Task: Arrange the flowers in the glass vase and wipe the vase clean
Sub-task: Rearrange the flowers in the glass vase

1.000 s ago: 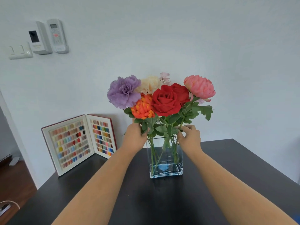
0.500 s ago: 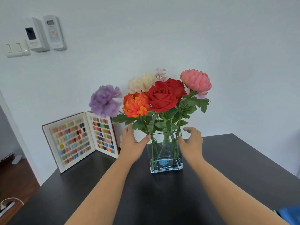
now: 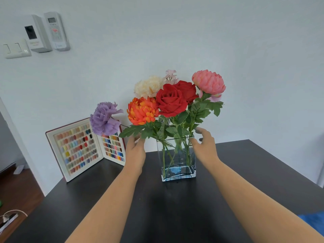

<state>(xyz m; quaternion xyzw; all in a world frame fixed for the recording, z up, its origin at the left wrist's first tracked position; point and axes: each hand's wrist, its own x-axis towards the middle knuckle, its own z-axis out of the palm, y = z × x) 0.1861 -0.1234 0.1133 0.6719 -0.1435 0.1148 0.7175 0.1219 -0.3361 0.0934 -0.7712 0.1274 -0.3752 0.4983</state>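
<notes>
**A:** Your glass vase [image 3: 177,158] is standing upright on the black table [image 3: 245,172], toward its far edge and about midway between the left and right edges. It is holding a little water at the bottom and a bunch of green stems.

**B:** How many blooms are you counting?

**A:** Seven heads are showing: two red roses [image 3: 171,99], one orange flower [image 3: 142,111], one cream flower [image 3: 149,86], one pink flower [image 3: 208,82], one small pale pink sprig [image 3: 171,77] at the back, and one purple flower [image 3: 104,118] that is leaning far out to the left over the table's left side.

**B:** And my hands?

**A:** Your left hand [image 3: 135,151] is hovering just left of the vase with fingers loose and spread, reaching up under the leaves; whether they are touching a stem, I cannot tell. Your right hand [image 3: 204,146] is sitting beside the vase's right rim, fingers relaxed and apart, gripping nothing.

**B:** Anything else here?

**A:** One open colour sample book [image 3: 84,146] is standing at the far left corner, and a blue cloth [image 3: 313,223] is peeking in at the near right edge.
</notes>
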